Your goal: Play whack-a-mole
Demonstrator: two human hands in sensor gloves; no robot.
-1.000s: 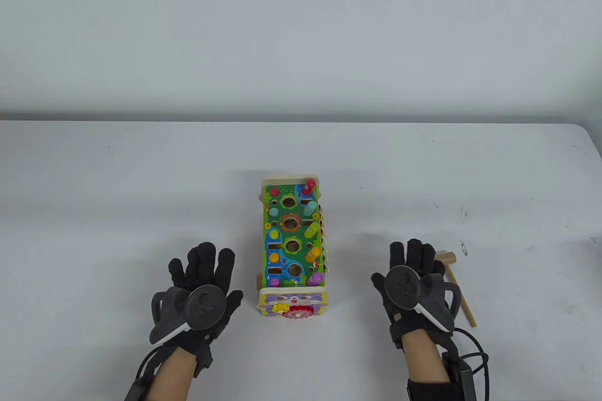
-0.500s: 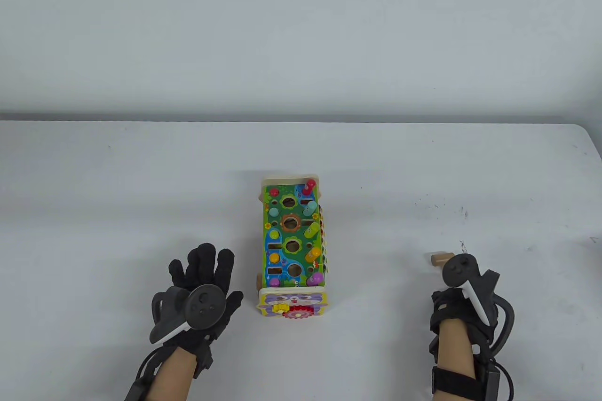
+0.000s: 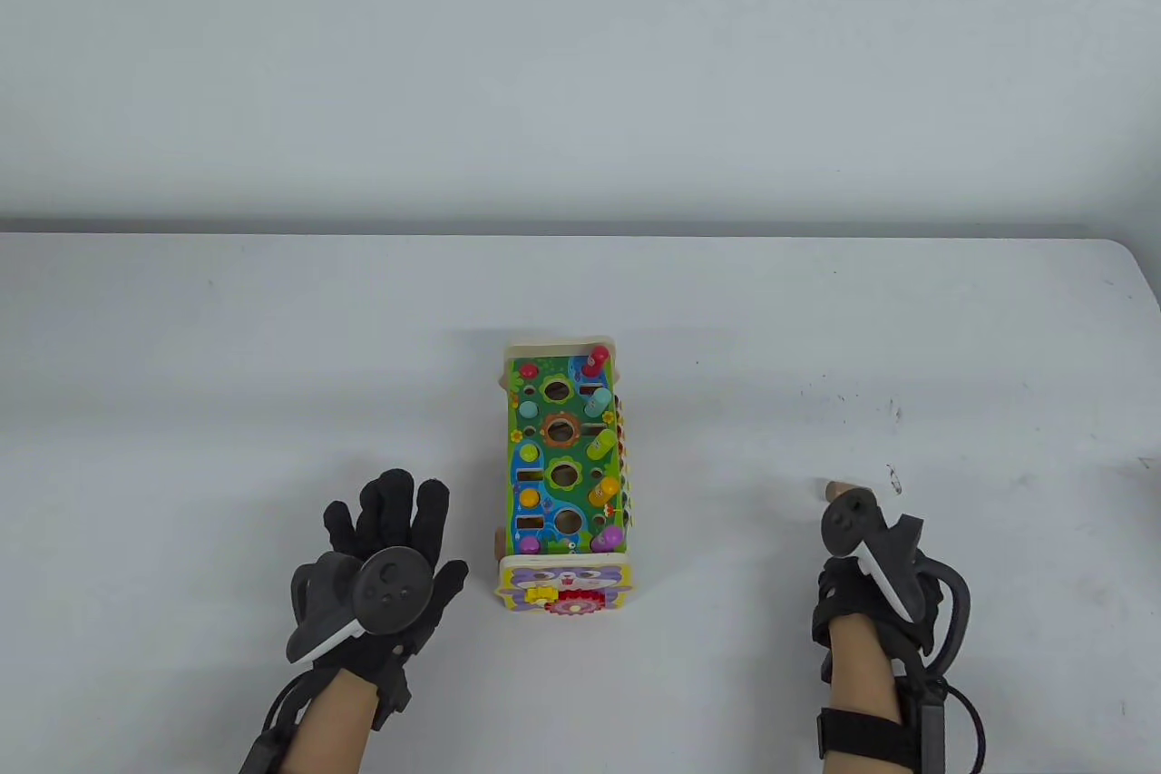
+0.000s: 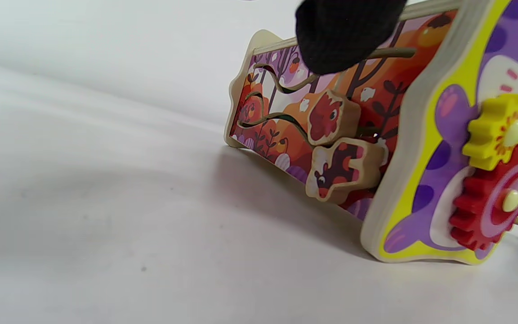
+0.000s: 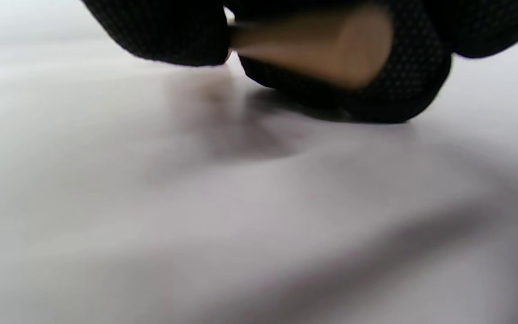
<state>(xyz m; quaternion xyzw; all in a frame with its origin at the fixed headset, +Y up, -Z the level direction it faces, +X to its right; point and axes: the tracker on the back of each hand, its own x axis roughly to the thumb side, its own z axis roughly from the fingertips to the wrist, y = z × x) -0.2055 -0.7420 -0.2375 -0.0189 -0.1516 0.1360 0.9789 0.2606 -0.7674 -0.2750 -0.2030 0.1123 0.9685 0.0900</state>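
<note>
Two hands we are observing: right hand (image 3: pixel 871 579) is gripping the wooden hammer (image 3: pixel 836 491) near the table's (image 3: pixel 181 357) front-right; left hand (image 3: pixel 385 556) is lying flat, fingers spread, beside the centred toy (image 3: pixel 564 475).

Wooden whack-a-mole toy box (image 3: pixel 562 475) stands upright on the white table, long axis running away from the camera. Green-and-blue top panel has four round holes down the middle and coloured pegs (image 3: pixel 600 444) along both long edges; the right-hand pegs stick up higher. Near end panel (image 3: pixel 562 585) is purple and yellow with a yellow gear (image 4: pixel 495 130) meshed above a red gear (image 4: pixel 495 200). Left side panel (image 4: pixel 304 112) is orange with animal sliders on curved tracks. Wooden hammer (image 3: pixel 836 490) is well right of the box, only its pale head end visible; the right wrist view shows its wood (image 5: pixel 317 42) gripped among black-gloved fingers, blurred.
</note>
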